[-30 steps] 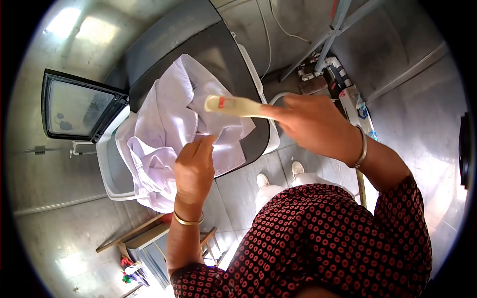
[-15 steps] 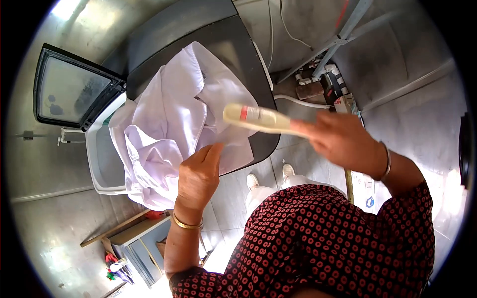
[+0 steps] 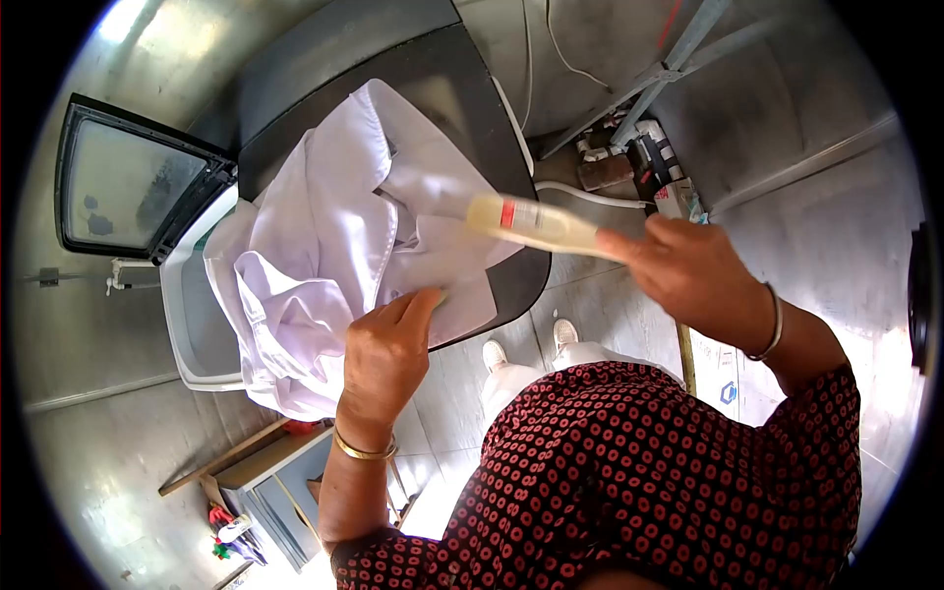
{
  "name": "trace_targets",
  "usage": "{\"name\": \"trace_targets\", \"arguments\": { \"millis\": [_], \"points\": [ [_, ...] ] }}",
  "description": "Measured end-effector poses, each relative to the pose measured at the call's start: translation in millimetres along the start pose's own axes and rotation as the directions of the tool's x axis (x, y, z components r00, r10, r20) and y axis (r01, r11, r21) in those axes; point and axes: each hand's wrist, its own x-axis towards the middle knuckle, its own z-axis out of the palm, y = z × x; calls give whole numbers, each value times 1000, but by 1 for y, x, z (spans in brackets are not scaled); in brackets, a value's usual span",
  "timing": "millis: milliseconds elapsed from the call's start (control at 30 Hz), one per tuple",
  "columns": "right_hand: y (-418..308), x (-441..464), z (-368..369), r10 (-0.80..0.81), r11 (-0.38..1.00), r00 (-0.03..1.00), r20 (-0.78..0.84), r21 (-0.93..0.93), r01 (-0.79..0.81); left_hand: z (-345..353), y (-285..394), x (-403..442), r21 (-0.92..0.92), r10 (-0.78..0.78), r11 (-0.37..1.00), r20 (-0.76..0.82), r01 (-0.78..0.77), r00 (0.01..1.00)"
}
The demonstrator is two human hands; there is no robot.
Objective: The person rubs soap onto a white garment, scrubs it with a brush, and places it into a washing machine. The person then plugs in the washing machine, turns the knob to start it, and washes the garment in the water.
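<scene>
A white shirt-like garment [image 3: 339, 211] lies crumpled over the dark top of a washing machine [image 3: 433, 74], part of it hanging over the open tub. Its near edge is pinched in my left hand [image 3: 388, 344], fingers closed and thumb toward the cloth. My right hand [image 3: 678, 270] grips the handle of a cream, brush-shaped tool [image 3: 536, 224] with a red and white label on its upper face. The tool's broad head is over the garment's right part, slightly blurred. Its underside is hidden, so I cannot tell whether it touches the cloth.
The machine's black-framed lid [image 3: 143, 182] stands open at left, beside the white tub rim [image 3: 177, 344]. A grey cabinet [image 3: 285, 501] is at lower left. A white hose [image 3: 590, 200], pipes and a brick [image 3: 605, 174] lie at right near a metal frame [image 3: 678, 64].
My right hand and the cream brush have moved right across the garment. My left hand keeps its pinch on the cloth. The whole view has shifted slightly.
</scene>
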Motion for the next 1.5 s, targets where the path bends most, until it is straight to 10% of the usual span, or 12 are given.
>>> {"name": "trace_targets", "arguments": {
  "millis": [167,567,667,1500],
  "points": [
    [-7,17,27,-151,985,980,-131,58,160,-2,3,2,10,-21,1000,36,21,999],
    [18,1,37,161,944,980,-113,309,-119,-3,13,26,105,29,994,15,-31,999],
    [14,-3,38,169,955,981,-97,262,-138,21,7,45,324,202,927,-3,-190,979],
    [17,-11,39,155,971,980,-123,202,-129,21,21,35,417,244,874,62,-247,968]
  ]
}}
